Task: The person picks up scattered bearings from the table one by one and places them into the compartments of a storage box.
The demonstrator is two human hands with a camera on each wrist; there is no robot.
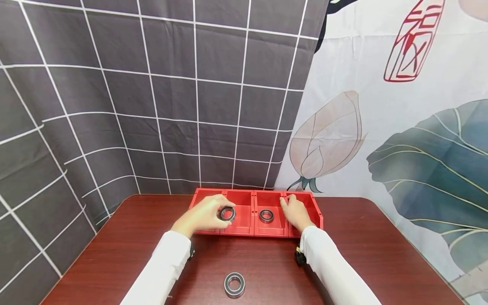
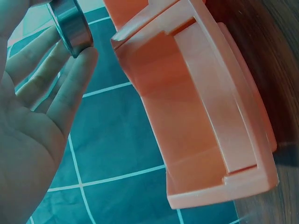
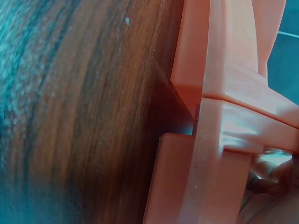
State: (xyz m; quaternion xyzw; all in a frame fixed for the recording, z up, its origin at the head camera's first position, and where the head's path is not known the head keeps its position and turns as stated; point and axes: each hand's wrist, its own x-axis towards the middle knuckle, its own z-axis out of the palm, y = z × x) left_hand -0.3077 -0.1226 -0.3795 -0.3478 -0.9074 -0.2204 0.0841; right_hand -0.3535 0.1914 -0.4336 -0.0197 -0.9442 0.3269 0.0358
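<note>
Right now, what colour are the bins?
The bins are red, showing best in the head view.

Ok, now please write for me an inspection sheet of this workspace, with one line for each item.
Surface: reddish-brown wood-look table; pale speck in the right wrist view.
Job's things: four red bins in a row; one bearing in the third from left, another bearing on the table.
Clutter: nothing seen.
Left grip: pinches a third bearing.
Right grip: by the rightmost bin; whether it holds something is unclear.
Cables: nothing seen.
Surroundings: dark grid-patterned cloth and white printed cloth behind.
</note>
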